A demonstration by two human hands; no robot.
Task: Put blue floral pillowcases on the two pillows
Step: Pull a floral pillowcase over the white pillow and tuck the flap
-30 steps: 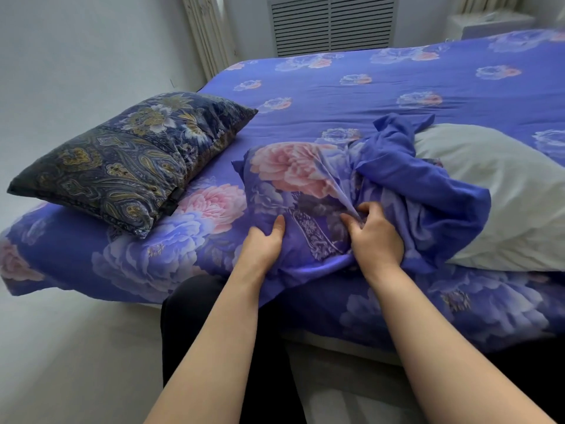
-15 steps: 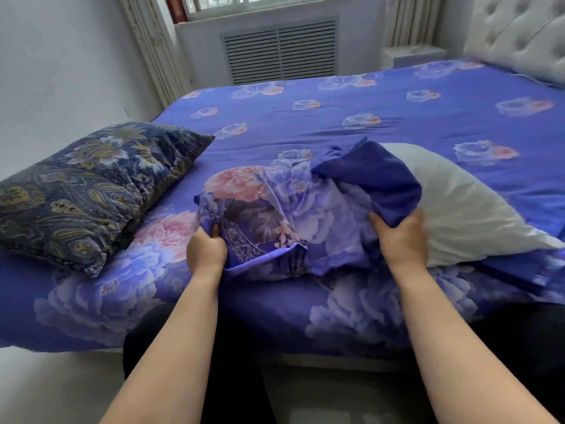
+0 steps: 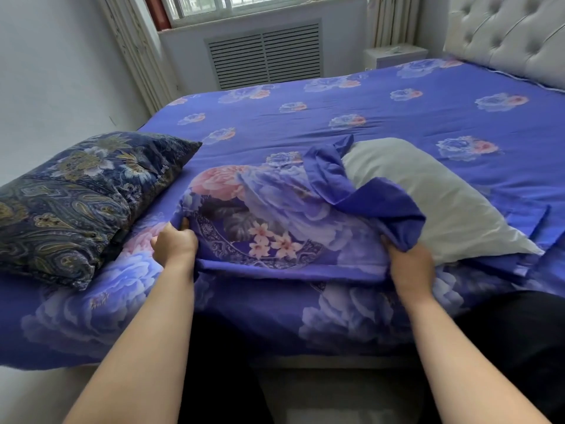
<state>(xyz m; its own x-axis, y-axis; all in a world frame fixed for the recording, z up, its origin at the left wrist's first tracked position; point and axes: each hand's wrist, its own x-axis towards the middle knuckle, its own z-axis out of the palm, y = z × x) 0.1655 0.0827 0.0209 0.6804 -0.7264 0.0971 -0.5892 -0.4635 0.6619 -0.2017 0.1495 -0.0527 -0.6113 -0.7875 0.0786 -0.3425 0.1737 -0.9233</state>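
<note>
The blue floral pillowcase (image 3: 275,221) lies bunched at the near edge of the bed (image 3: 382,111), drawn partway over the white pillow (image 3: 434,203); the pillow's left end is inside the case and its right part is bare, jutting out to the right of the case. The left hand (image 3: 175,245) holds the case's left corner, fingers curled over the cloth in a closed grip. The right hand (image 3: 411,264) clutches the folded-back plain blue edge of the case at the pillow's near side, its grip likewise closed on fabric. To the left of the pillowcase, well apart from the hands, a dark paisley pillow (image 3: 82,203) rests on the bed. Beyond the pillowcase, past the far side of the bed, stand a louvred radiator cover (image 3: 264,53) under the window and a tufted headboard (image 3: 513,32) to the right.
</note>
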